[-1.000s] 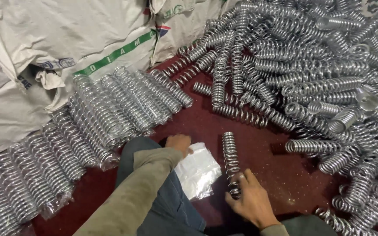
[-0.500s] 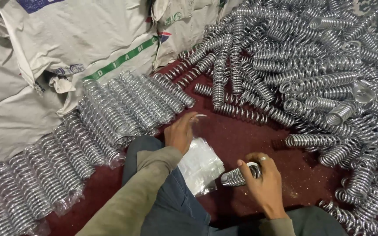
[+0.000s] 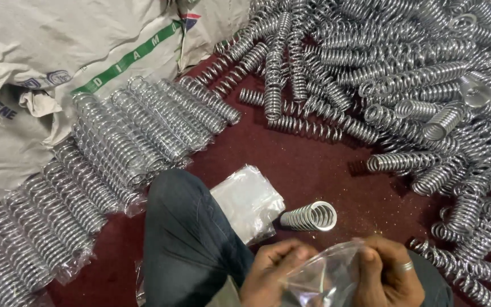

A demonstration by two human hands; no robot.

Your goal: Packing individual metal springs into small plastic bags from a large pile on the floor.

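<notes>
Clear plastic bag [image 3: 322,278] pinched between left hand [image 3: 274,273] and right hand [image 3: 385,273] at bottom of frame, one loose coil spring [image 3: 309,216] on the maroon floor [image 3: 313,165] just above them.

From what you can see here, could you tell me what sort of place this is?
Probably a small packing workshop: a heap of loose metal springs on the dark red floor, rows of bagged springs, and stuffed sacks.

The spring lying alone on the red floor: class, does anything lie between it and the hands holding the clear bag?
Nothing visible does. The spring lies on bare floor just beyond the left hand, right hand and clear bag.
</notes>
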